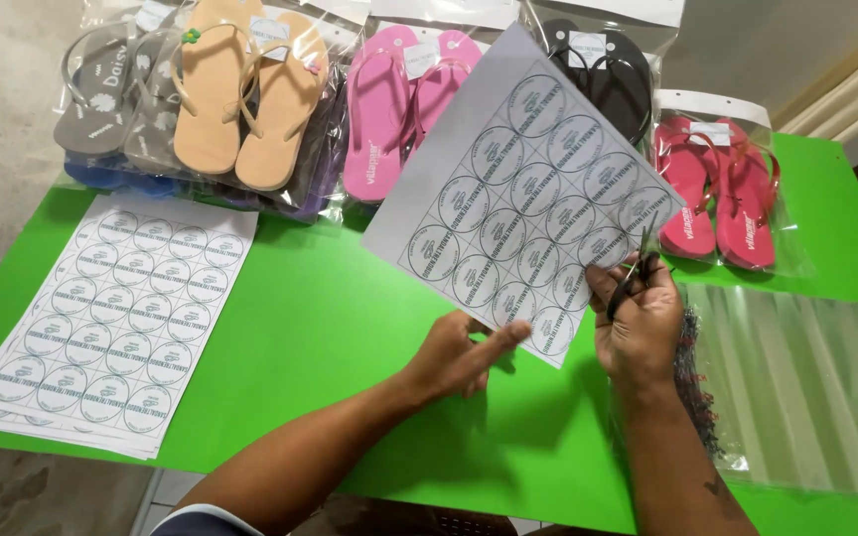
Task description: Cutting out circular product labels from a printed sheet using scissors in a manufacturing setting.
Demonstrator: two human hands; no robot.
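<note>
My left hand (461, 354) holds up a white sheet of round printed labels (520, 189) by its lower edge, tilted over the green table (330, 337). My right hand (638, 318) grips small black scissors (636, 268) at the sheet's lower right edge, blades pointing up against the paper.
A stack of similar label sheets (116, 318) lies at the table's left. Bagged flip-flops line the far edge: grey (111, 94), tan (245, 94), pink (399, 104), black (603, 74) and red (717, 189). Clear plastic bags (796, 377) and a dark bundle (697, 387) lie at the right.
</note>
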